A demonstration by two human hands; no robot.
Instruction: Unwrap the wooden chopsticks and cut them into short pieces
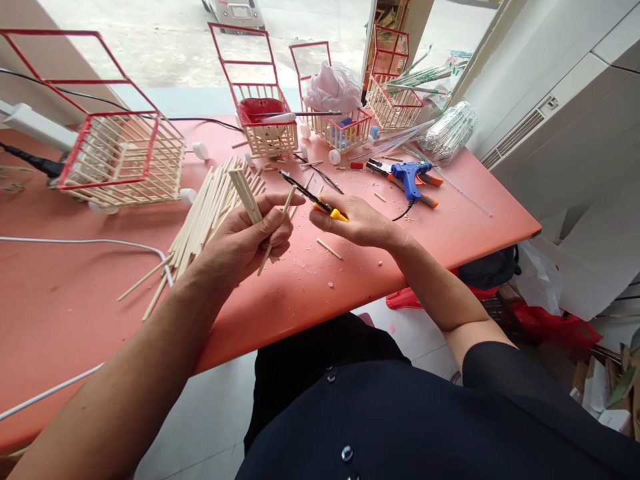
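Note:
My left hand [250, 237] is closed around a small bundle of wooden sticks [246, 193], with one single stick [277, 230] pinched between its thumb and fingers. My right hand [357, 223] grips yellow-handled cutting pliers [313, 199], whose black jaws point toward the tip of that single stick. Both hands hover just above the pink table [75, 307]. A loose pile of long sticks [205, 217] lies on the table to the left of my left hand.
Several stick-and-red-frame baskets stand at the back: a large one [123, 160] on the left, others [265, 123] [345, 127] [393, 100] further right. A blue glue gun [410, 177], orange-handled pliers [383, 168], a bag of sticks [447, 130], white cables [80, 241] and a short cut stick [329, 249] lie about.

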